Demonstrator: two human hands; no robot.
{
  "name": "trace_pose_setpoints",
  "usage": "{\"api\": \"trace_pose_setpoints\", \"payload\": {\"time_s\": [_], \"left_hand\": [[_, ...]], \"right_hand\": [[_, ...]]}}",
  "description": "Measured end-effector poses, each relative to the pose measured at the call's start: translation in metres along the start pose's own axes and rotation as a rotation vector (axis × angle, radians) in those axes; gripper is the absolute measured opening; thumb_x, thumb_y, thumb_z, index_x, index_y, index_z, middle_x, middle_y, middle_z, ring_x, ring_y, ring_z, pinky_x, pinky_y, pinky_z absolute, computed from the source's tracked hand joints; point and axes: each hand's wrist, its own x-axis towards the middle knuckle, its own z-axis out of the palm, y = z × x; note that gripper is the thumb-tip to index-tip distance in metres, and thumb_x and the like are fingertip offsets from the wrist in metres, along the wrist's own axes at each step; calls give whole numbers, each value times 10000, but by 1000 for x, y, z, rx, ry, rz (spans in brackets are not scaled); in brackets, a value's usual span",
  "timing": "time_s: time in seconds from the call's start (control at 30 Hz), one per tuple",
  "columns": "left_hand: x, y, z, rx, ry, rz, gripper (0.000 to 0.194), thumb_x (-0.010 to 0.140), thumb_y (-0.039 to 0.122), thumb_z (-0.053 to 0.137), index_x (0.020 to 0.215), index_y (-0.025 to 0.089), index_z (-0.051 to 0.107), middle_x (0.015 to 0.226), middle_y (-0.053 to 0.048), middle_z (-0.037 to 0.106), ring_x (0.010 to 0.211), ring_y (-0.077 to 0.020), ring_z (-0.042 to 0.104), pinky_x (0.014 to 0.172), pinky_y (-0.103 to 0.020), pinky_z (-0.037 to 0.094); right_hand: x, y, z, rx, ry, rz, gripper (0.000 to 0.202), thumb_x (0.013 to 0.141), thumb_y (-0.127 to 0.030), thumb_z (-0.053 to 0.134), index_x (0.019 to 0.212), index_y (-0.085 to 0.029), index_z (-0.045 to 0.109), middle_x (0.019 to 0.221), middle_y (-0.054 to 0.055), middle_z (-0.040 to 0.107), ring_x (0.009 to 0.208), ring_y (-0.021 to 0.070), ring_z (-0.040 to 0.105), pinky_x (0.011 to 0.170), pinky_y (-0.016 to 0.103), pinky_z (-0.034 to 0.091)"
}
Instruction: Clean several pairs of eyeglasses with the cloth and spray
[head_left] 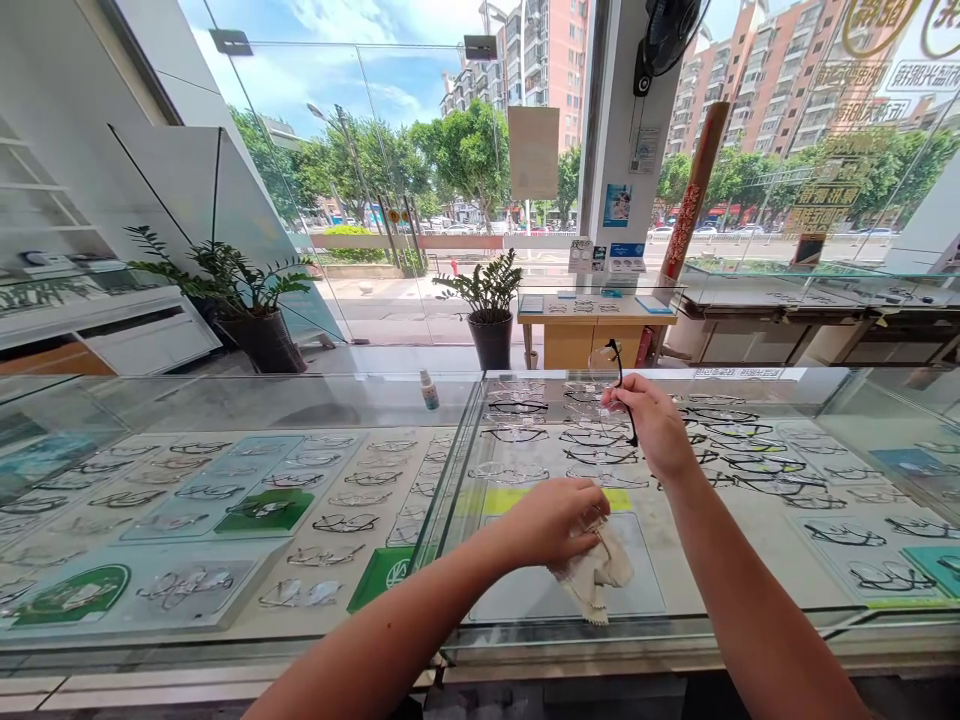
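Observation:
My right hand [652, 420] is raised above the glass counter, pinching a pair of eyeglasses [616, 370] with dark temples and clear lenses. The glasses are tilted up on end, one lens toward the window. Lower and to the left, my left hand [553, 518] grips a beige cleaning cloth [600, 570] with a zigzag edge, which hangs down from the fingers close to the countertop. The cloth and the glasses are apart. Under the glass lie rows of spectacle frames [517, 408]. A small spray bottle [429, 391] stands upright on the counter, left of both hands.
The glass display counter [480, 632] spans the foreground, with a seam left of my hands. More eyeglasses [345, 523] lie inside its left part, some on green trays [264, 510]. Beyond are potted plants [491, 340], a wooden display table [592, 335] and large windows.

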Motion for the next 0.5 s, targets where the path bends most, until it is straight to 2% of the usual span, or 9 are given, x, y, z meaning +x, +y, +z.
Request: {"api": "trace_pose_setpoints", "payload": {"time_s": [0.1,0.17,0.27,0.37,0.43,0.5], "left_hand": [[-2,-2,-5,54,3,60,278,886,376,779,1126,246,733,1242,-77,740,1109,-285,709,948,-383,530],[-2,-3,-8,64,101,110,278,921,442,760,1111,239,748,1307,-102,720,1182,-304,686,1006,-423,527],[-3,-8,-14,74,407,93,261,998,431,677,1161,235,731,1310,-124,716,1213,-300,668,1049,-471,519],[-7,-18,-25,114,770,85,266,1007,363,676,1240,236,687,1317,-130,707,1234,-290,664,1075,-491,521],[-10,-24,-37,155,953,152,441,973,334,729,1385,236,611,1396,-147,670,1307,-298,642,1114,-506,521],[-11,-27,-56,212,1047,237,691,931,340,789,1542,235,485,1503,-179,609,1399,-319,597,1166,-534,504]], "right_hand": [[0,-1,-1,-25,10,-16,162,895,-389,698,818,-248,712,873,12,749,927,214,660,906,363,479],[0,-2,-1,-32,13,-25,163,898,-395,700,823,-251,718,875,12,752,930,217,666,918,369,481],[-2,-4,-1,-60,-6,-45,170,909,-397,694,819,-254,717,877,11,749,937,219,668,941,376,480],[-4,-8,0,-102,-107,-45,187,916,-398,681,811,-246,717,866,13,740,912,217,659,933,377,481],[-4,-14,2,-106,-196,-9,197,904,-400,684,795,-236,701,840,9,726,875,214,653,907,377,483],[-1,-24,4,-114,-290,37,208,891,-399,687,773,-228,676,813,8,717,844,213,650,883,379,481]]}}
